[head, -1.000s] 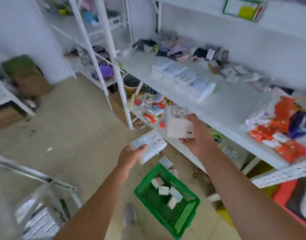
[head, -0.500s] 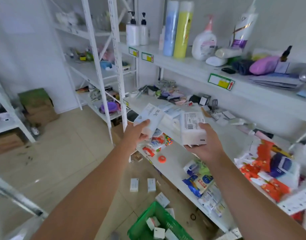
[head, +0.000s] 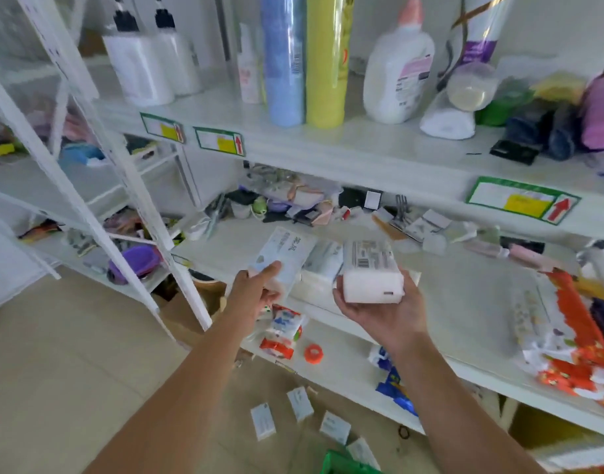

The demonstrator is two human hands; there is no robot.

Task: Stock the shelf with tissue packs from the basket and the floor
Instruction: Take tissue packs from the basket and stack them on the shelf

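While pinching a pack [head: 284, 255] in the left hand [head: 256, 297] and cupping a second pack [head: 372, 277] in the right hand [head: 382, 314] at the shelf's [head: 465, 299] near edge by stocked packs [head: 323, 268], may nudge those askew or drop the thinly held first to the floor [head: 88, 343].

No wording could be read. Below and left of the yellow roll [head: 328, 59], the left shelf label [head: 163, 128] and the middle shelf label [head: 220, 142] each showed a yellow block and a red up-arrow. So did the right shelf label [head: 523, 200], lower right of the roll. Well below the roll, the barcoded tissue pack [head: 369, 265] carried a barcode, and the blue-printed tissue pack [head: 287, 254] bore two blurred characters.
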